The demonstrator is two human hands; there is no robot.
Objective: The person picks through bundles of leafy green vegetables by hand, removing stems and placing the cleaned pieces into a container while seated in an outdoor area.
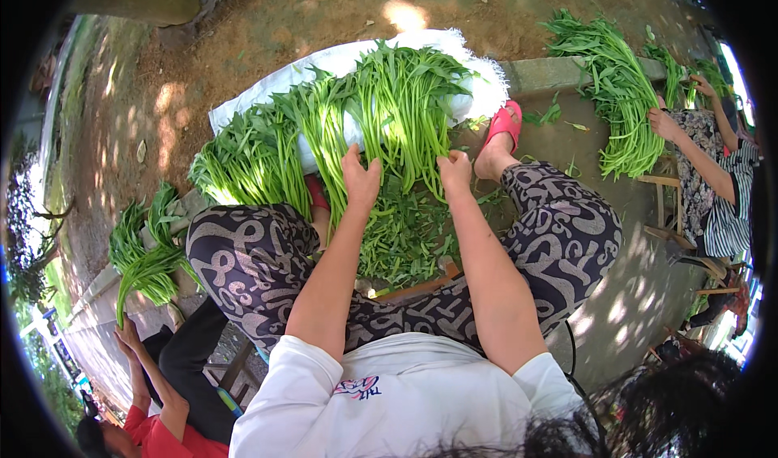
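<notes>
Greens lie across white sack, stems toward wearer. Left hand fingers half curled, right hand fingers tighter, both by stem ends; can't tell grip. I judge stalks light, crisp, bruisable: hold low, bundled.

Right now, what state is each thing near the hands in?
Leafy greens: long-stemmed, laid in bunches.
White sheet: spread out, partly covered, edge frayed.
Green scraps: loose, scattered.
Right sandal: worn.
Left hand: thumb apart, at the greens; grip unclear.
Right hand: fingers curled, at the greens; grip unclear.
</notes>
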